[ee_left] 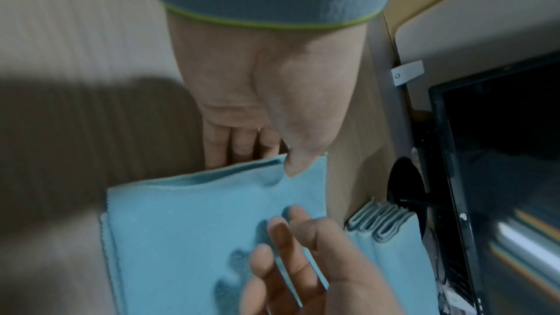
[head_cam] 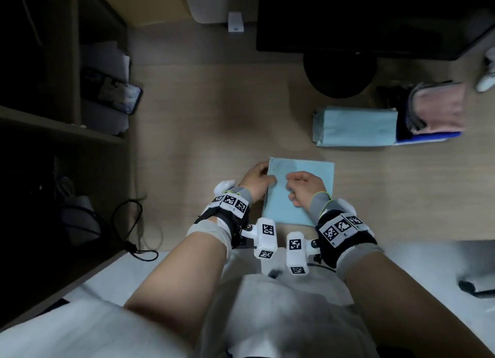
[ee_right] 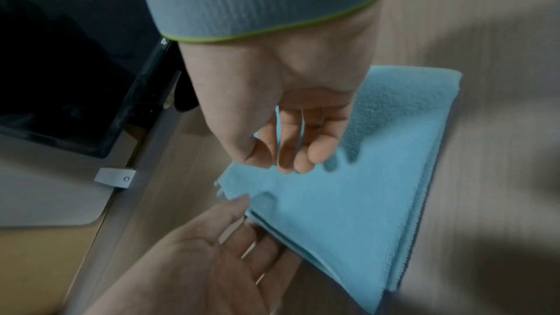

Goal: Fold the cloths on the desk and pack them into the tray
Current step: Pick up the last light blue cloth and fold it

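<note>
Light blue microfibre, the folded cloth [head_cam: 300, 191] lies flat on the pale wood tabletop [head_cam: 203, 116] close to its near edge, right in front of you, with its stacked layers showing along one side in the right wrist view. Your left hand [head_cam: 257, 179] sits at the cloth's left edge: the thumb presses down on top while the fingers [ee_left: 239, 150] run beneath the layers, so it pinches that edge. Your right hand [head_cam: 304, 187] rests over the middle of the cloth with its fingers loosely curled, their tips at or just above the fabric, closed around nothing.

Toward the right edge of the tabletop, well apart from your hands, a stack of folded blue cloths [head_cam: 356, 126] lies with its folds bunched at the left. Just beside it on the right, a folded pink cloth [head_cam: 439, 108] sits in a blue tray [head_cam: 428, 137]; how much else the tray holds you cannot tell. Toward the far edge stands a dark monitor [head_cam: 375, 17] on a round black base [head_cam: 340, 71]. Left of the tabletop are dark shelves [head_cam: 61, 90], and a black cable [head_cam: 134, 232] loops near the near left corner
</note>
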{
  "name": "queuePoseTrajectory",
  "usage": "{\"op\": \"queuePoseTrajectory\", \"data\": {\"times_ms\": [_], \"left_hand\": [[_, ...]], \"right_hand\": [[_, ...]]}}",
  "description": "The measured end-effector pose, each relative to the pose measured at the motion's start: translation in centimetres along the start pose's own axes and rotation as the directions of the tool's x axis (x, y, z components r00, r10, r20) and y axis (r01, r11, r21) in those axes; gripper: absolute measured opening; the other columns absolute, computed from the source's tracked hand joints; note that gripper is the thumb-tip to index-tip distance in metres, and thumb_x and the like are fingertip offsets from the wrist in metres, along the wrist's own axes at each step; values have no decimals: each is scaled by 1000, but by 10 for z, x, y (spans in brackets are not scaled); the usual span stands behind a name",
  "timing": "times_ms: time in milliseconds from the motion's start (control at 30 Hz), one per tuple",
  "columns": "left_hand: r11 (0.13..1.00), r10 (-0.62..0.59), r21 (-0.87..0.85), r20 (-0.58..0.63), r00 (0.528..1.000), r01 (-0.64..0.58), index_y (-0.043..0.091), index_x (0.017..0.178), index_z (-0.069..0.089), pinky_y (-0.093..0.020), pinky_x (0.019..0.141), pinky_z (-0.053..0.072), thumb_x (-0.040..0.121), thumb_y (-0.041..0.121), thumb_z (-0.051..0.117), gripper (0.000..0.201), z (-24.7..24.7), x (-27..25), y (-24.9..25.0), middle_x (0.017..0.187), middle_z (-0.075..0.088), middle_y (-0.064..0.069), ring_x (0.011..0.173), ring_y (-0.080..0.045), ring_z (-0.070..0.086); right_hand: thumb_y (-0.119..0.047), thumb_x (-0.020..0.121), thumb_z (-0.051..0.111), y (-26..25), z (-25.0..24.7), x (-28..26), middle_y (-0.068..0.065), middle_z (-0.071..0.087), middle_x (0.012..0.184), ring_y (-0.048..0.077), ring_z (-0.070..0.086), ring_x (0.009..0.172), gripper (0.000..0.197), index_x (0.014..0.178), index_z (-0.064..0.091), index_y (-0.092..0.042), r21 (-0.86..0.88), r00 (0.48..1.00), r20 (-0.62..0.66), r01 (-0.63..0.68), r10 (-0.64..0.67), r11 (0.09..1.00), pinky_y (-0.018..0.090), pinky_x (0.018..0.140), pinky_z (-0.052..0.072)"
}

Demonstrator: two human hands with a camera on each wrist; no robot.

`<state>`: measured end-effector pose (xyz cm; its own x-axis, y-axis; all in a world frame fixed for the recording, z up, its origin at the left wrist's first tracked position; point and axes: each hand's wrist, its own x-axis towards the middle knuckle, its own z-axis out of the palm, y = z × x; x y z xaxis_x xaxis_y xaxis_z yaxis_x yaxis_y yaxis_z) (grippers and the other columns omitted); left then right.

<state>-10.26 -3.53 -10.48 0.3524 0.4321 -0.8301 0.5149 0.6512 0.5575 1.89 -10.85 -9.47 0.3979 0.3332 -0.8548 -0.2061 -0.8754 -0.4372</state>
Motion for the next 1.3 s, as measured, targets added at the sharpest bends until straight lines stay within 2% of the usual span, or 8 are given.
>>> {"op": "queuePoseTrajectory", "data": {"times_ms": [133,233,367,567,767,933,1100,1300], "left_hand": [[990,-54,116,-198,979,78,23,80,57,-44,85,57,79,16,61,8,3,13,-9,87,68,-2,94,-29,68],[986,-82,122,-263,961,117,21,72,55,-44,82,58,73,27,68,14,5,14,-16,77,65,2,90,-28,68],[966,-75,211,-326,942,150,20,66,56,-35,74,58,74,32,72,22,10,6,-26,67,63,4,72,-24,63],[941,-71,275,-414,907,199,20,83,65,-19,63,39,75,24,72,12,22,-13,-29,76,65,3,70,-20,60],[932,-154,226,-462,873,284,18,95,62,-24,69,47,71,37,74,34,37,-29,-37,90,68,-2,81,-22,63],[932,-265,133,-391,882,338,7,118,59,-39,88,54,63,56,71,75,53,-40,-47,111,65,-9,99,-30,63],[930,-335,32,-328,883,365,-1,115,59,-40,88,51,75,54,69,69,69,-43,-53,117,65,-18,106,-35,63],[934,-349,-169,-252,902,314,-3,114,54,-39,74,58,72,38,77,63,88,-49,-39,99,67,-13,81,-31,68]], "right_hand": [[-16,74,59,18,-18,7,3,62,66,17,51,48,18,89,66,-20,37,990,-128,-59,63,998,26,49,43],[-29,61,64,32,-36,8,-2,62,65,23,55,56,37,96,65,-19,29,967,-240,-85,89,996,33,62,46],[-15,82,63,45,-55,-4,2,60,94,22,57,82,35,115,52,-17,-18,949,-309,-70,61,997,27,76,43],[-13,78,66,66,-61,3,7,63,113,23,63,91,50,125,50,-15,39,971,-241,14,-4,999,37,91,51],[-32,65,71,78,-79,4,3,62,117,26,64,97,62,124,54,-18,-98,969,-245,-7,-17,995,37,91,52],[-56,65,69,88,-81,3,4,73,84,28,68,80,48,80,66,-11,-160,996,-86,-13,0,987,40,80,56],[-60,59,65,115,-96,40,3,72,91,30,69,84,59,95,65,-13,-30,999,-31,-20,19,999,49,85,56],[-9,95,54,73,-111,-20,11,65,99,29,66,89,14,108,56,-8,339,987,103,-149,120,929,41,75,56]]}}
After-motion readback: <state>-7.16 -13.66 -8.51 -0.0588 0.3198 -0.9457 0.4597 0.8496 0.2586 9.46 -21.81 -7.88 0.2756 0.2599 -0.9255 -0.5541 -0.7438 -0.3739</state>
